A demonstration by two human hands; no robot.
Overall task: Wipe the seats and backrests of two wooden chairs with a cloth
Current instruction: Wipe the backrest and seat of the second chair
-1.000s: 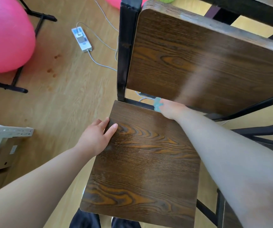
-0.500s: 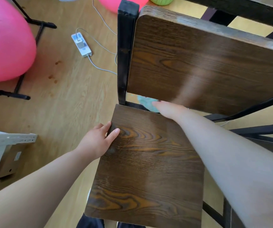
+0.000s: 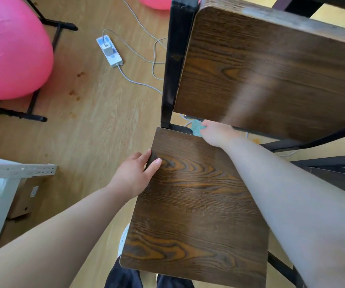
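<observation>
The seat (image 3: 194, 204) is being gripped at 9 o'clock by the left hand (image 3: 134, 175) — the cloth (image 3: 197, 127), at 12 o'clock, being pinched by the right hand (image 3: 217, 135).

A teal cloth (image 3: 196, 128) bunches at the rear edge of the dark wooden chair's seat (image 3: 194, 204), below its backrest (image 3: 271, 69).

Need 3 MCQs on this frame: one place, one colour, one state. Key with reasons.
1. Where is the small teal cloth? A) at the rear edge of the dark wooden seat, below the dark wooden backrest B) on the floor C) on a table
2. Colour of the big inflated ball? A) green B) pink C) blue
3. The left hand is: A) hanging free B) holding the cloth C) gripping the seat's left edge
Key: A, the right hand holds it there; B, plainly pink; C, it clasps that edge.
</observation>
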